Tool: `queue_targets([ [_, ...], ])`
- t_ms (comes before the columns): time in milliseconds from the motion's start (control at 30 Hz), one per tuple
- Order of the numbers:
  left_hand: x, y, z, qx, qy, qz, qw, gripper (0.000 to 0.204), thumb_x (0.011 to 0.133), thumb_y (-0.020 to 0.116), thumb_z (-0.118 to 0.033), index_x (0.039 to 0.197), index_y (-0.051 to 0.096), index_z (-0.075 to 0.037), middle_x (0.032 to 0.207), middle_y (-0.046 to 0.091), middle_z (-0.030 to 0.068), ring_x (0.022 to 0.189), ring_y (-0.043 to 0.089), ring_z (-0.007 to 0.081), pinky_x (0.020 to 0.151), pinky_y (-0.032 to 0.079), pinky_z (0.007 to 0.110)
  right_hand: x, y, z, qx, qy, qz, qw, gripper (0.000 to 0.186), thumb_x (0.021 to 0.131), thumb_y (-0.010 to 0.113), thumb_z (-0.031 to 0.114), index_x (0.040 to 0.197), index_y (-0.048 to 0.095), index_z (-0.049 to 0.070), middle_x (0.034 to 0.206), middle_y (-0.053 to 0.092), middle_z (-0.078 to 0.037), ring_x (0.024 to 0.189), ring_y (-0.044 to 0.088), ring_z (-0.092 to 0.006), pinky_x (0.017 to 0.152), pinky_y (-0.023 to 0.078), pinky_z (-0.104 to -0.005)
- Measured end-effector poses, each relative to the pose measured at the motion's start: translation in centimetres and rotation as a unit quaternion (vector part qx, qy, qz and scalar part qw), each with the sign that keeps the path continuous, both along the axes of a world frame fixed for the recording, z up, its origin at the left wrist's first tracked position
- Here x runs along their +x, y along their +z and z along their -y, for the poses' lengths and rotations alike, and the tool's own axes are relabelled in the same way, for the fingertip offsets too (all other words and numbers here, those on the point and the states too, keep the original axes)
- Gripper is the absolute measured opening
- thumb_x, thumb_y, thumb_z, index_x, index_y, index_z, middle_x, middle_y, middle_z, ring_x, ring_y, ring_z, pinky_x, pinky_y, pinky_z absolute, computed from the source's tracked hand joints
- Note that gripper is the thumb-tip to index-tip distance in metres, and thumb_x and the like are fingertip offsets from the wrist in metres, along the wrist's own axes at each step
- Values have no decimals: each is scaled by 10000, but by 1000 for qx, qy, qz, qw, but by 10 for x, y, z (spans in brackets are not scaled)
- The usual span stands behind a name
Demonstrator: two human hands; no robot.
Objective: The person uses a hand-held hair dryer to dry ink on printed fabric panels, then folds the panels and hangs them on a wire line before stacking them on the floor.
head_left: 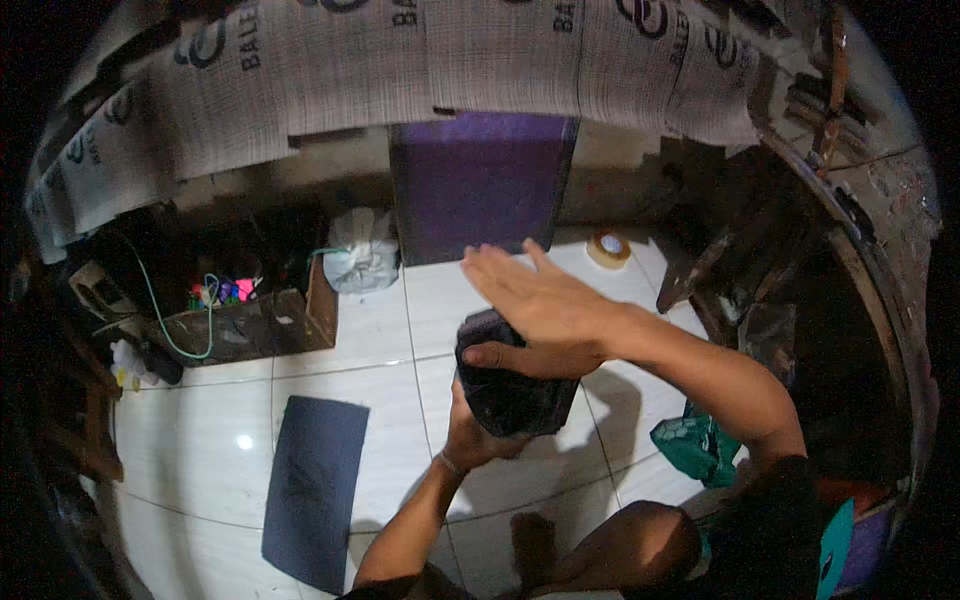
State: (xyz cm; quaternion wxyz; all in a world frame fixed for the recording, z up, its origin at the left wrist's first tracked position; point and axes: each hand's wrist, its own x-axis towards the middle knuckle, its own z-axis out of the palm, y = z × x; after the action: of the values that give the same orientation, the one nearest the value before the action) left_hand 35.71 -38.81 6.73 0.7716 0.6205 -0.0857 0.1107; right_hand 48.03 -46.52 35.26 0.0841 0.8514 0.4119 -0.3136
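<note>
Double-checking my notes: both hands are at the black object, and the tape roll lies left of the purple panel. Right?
Not quite: the head view shows the tape roll right of the purple panel. The left hand and right hand are at the black object.

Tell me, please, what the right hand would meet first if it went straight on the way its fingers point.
The right hand would probably meet the purple board's lower left part first, though depth is unclear here.

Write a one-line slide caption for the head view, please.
The left hand holds a black block-shaped object above white floor tiles while the right hand extends across it.
</note>
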Motion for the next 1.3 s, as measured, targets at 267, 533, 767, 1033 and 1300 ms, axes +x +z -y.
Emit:
queue_targets([
  [267, -13, 10, -15, 238, 66, 45, 968, 1166, 558, 917, -274, 1396, 170, 39, 1256, 493, 199, 1170, 517, 298, 1037, 390, 393, -32, 6, -11, 110, -36, 85, 990, 995, 888, 327, 707, 1422, 216, -125, 1458, 288, -317, 1376, 278, -408, 1149, 181, -463],
  [533, -10, 35, 3, 233, 140, 35, 962, 1304, 510, 906, -395, 1434, 76, 1, 1376, 319, 235, 1280, 370, 376, 1087, 303, 452, 4, -15, 34, 156, 116, 48, 980, 868, 854, 547, 580, 1405, 329, -54, 1291, 516, -289, 1144, 556, -413, 984, 447, -400],
  [767, -13, 19, 16, 260, 149, 112, 948, 1410, 455, 923, -467, 1444, 34, 1, 1426, 220, 288, 1324, 289, 443, 1096, 263, 514, 11, -28, 25, 64, 69, 90, 991, 306, 703, 669, 130, 936, 661, -69, 933, 673, -254, 875, 652, -433, 756, 547, -441],
  [1033, -4, -34, -34, 266, 80, 72, 958, 1258, 616, 895, -343, 1482, 25, -69, 1396, 408, 199, 1309, 406, 337, 1085, 341, 453, -23, -20, 73, 170, 42, -26, 984, 327, 675, 569, 39, 976, 694, 41, 883, 674, -230, 922, 646, -375, 869, 476, -451],
  [1300, 34, -94, -18, 387, -23, -64, 919, 386, 822, 706, -328, 1085, 630, -56, 938, 680, 181, 849, 661, 347, 763, 526, 428, -37, -7, 112, 186, -40, 26, 981, 405, 672, 571, -1, 1065, 673, 7, 982, 672, -234, 942, 651, -371, 888, 484, -409],
])
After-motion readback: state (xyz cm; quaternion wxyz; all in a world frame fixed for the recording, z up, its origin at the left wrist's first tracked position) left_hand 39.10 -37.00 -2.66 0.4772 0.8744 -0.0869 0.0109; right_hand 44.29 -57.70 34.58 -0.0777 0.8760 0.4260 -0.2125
